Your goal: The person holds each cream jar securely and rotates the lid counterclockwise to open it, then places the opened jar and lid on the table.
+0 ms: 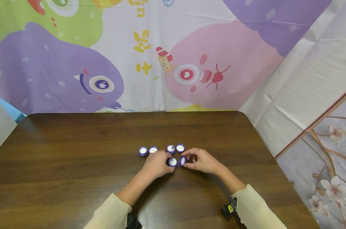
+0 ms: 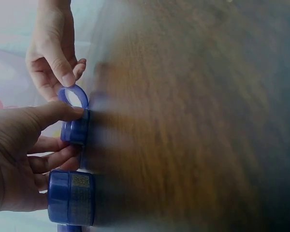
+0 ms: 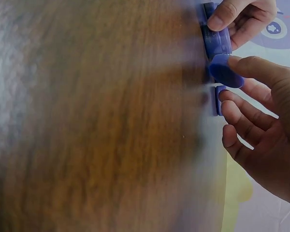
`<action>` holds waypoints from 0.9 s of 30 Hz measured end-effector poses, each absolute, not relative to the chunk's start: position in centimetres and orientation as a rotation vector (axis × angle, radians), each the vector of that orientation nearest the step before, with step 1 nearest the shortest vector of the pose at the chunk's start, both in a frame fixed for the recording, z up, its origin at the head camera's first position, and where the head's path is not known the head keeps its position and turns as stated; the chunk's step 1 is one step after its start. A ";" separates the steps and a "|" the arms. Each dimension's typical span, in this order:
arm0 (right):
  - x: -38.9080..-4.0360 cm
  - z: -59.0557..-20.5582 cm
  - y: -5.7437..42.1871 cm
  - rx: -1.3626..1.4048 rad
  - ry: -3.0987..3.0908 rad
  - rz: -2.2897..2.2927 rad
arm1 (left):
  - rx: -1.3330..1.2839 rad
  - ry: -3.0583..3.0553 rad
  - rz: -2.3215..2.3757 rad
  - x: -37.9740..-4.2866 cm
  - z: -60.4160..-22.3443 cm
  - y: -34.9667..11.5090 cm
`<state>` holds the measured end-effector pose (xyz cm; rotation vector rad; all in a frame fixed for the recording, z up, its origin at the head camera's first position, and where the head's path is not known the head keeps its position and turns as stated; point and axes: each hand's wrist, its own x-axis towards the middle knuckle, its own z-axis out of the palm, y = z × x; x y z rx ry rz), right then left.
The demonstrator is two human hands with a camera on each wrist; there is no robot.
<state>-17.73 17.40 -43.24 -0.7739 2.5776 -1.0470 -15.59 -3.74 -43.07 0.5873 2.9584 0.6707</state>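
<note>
My left hand [image 1: 157, 163] grips a small round purple-blue jar [image 1: 172, 162] near the middle of the table, its open white inside facing up. From the left wrist view, the thumb and fingers lie around the jar's side [image 2: 75, 129]. Just to the right, my right hand [image 1: 204, 161] pinches a purple-blue lid [image 1: 182, 161] by its edge. That lid is tilted, its white inner face turned toward the jar; the right wrist view shows its smooth outer face [image 3: 225, 71].
Behind the hands stand another jar [image 1: 171, 149] and, beside it, a flat lid [image 1: 180, 148]. Two more round purple pieces with white tops, one at the left [image 1: 143, 151] and one partly behind my left hand [image 1: 153, 149], sit on the brown wooden table [image 1: 75, 165]. A cartoon-printed cloth [image 1: 150, 89] hangs behind.
</note>
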 end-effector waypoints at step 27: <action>-18.2 -43.9 18.1 -0.668 2.514 -1.044 | 0.568 2.918 0.713 -15.5 -43.1 -3.6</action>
